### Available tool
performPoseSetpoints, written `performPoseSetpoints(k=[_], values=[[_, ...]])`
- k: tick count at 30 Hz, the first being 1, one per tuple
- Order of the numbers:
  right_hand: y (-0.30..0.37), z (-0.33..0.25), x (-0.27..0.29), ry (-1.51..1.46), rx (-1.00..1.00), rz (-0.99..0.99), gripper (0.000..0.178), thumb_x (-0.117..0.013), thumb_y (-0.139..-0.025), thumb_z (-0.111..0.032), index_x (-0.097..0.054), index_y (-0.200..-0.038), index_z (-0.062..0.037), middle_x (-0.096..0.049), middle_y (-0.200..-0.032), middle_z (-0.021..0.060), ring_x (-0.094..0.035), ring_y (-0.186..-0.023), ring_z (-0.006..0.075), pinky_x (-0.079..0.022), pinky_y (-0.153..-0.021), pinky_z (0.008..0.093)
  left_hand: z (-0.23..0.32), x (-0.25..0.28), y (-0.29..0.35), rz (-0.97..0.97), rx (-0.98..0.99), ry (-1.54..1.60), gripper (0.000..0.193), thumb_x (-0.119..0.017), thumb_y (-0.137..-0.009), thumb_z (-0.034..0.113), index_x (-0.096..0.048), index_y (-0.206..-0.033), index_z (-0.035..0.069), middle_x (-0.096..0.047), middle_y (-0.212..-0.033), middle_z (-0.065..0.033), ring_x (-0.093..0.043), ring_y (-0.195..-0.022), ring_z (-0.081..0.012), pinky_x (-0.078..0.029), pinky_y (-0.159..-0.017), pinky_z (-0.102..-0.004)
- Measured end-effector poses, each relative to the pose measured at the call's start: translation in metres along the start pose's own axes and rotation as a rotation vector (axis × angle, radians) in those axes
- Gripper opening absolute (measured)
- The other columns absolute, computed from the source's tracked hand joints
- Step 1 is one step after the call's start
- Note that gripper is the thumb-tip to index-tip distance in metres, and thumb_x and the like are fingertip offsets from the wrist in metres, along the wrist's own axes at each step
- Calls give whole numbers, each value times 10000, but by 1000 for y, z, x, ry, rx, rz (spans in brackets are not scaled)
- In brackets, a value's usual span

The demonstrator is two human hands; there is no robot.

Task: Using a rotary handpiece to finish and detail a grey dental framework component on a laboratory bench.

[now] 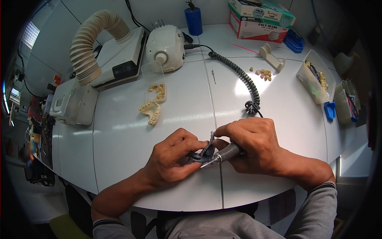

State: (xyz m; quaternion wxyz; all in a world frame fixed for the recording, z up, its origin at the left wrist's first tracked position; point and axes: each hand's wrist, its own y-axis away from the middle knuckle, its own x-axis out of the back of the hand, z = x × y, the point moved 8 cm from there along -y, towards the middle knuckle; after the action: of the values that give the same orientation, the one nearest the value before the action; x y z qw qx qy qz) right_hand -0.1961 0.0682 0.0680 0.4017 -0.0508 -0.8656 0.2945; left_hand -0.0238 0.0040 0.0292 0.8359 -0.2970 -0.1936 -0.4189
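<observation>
White, glossy, seamed tabletop (127, 147) under both hands, running out past the fingers on every side. Far beyond the left fingers, off to the left: white low box-shaped machine (113, 59) with a thick beige ribbed hose (85, 51) bending toward a clear-and-white plastic box (75, 105). Far beyond the right fingers, green-and-white cardboard carton (262, 14) on a red-and-white cardboard carton (258, 30). Left hand (171, 155): thumb and fingers pinching a dark grey, angular, jointed-looking piece (207, 150), so that piece sits right between the two hands' fingertips. Right hand (252, 145): fingers curled around a grey ribbed metal handpiece (229, 153), forefinger at the piece's upright end; can't tell if it presses. White rounded motor unit (165, 49) straight beyond the left fingers; black coiled cord (242, 75) runs from it to just past the right knuckles. Nearer, beyond the left fingers: cream horseshoe-shaped tooth model (152, 113), then clear open plastic case (165, 97) of yellowish teeth. Smallest: thin pale bit (207, 163) on the handpiece, pointing toward the left thumb; contact with the piece unclear.
</observation>
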Motion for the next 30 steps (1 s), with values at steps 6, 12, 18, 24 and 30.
performPoseSetpoints(k=[6,12,18,24,30], values=[[-2,4,-5,37,30,-94,194,-879,-788,-139,-718,-894,-111,-663,-679,34,-674,-561,246,-504,-516,387,7,-1,-4,-46,-23,-60,475,-928,-763,8,-816,-1223,57,-708,-1051,-109,-742,-900,-194,-620,-750,-330],[-4,18,10,201,55,68,241,-919,-801,-158,-711,-915,-114,-658,-705,24,-664,-572,222,-498,-513,373,-1,9,-1,-43,12,-85,502,-914,-789,44,-733,-1257,19,-680,-1111,-133,-680,-1044,-301,-578,-868,-415],[-5,21,-4,408,-66,-168,265,-839,-989,-360,-706,-1043,-137,-633,-781,19,-654,-628,190,-499,-548,373,-3,14,-6,-43,-20,-373,433,-898,-845,147,-697,-1194,-9,-639,-1103,-159,-601,-1080,-355,-486,-973,-462],[-7,24,-10,451,5,-225,268,-762,-1061,-393,-705,-1017,-135,-629,-782,20,-653,-646,188,-493,-562,356,-15,8,-4,-68,82,-378,380,-882,-891,182,-632,-1093,-20,-552,-1018,-147,-530,-959,-336,-452,-874,-467],[-7,28,-17,445,10,-284,326,-776,-1044,-447,-690,-960,-143,-597,-754,4,-623,-621,182,-493,-565,348,-15,4,-3,-122,101,-420,390,-856,-926,244,-601,-1076,-10,-503,-1045,-156,-486,-971,-328,-427,-891,-471]])
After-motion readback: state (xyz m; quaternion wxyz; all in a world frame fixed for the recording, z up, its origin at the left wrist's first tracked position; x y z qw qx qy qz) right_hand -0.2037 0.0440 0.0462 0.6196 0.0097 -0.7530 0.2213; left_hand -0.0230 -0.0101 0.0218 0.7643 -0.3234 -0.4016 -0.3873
